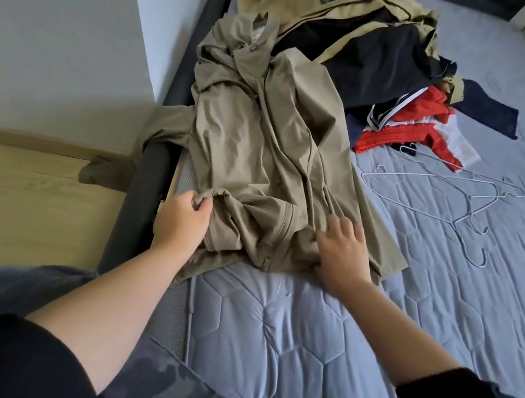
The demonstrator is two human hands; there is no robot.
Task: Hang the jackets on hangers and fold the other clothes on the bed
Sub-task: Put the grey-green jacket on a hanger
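While one khaki jacket (262, 150) lies on bed (302, 327), left grip (183, 217) pinches hem (216, 195); right grip (342, 250), fingers spread, presses it.

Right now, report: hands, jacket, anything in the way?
Left hand pinches khaki jacket hem. Right hand on hem, grip unclear. Jacket unhung; wire hangers lie apart.

A khaki jacket (262, 150) is spread crumpled, collar toward 12 o'clock, along the 9 o'clock edge of a bed (299, 344) covered in quilted blue-grey. One sleeve is draped over the bed's edge toward 8 o'clock. Its bunched hem is pinched at 7 o'clock by the left hand (185, 217) and pressed at 5 o'clock by the right hand (342, 250). A pile of clothes (381, 62), beige, black, navy, red and white, is heaped at 1 o'clock, touching the jacket. White wire hangers (461, 204) are laid flat and overlapping at 3 o'clock.
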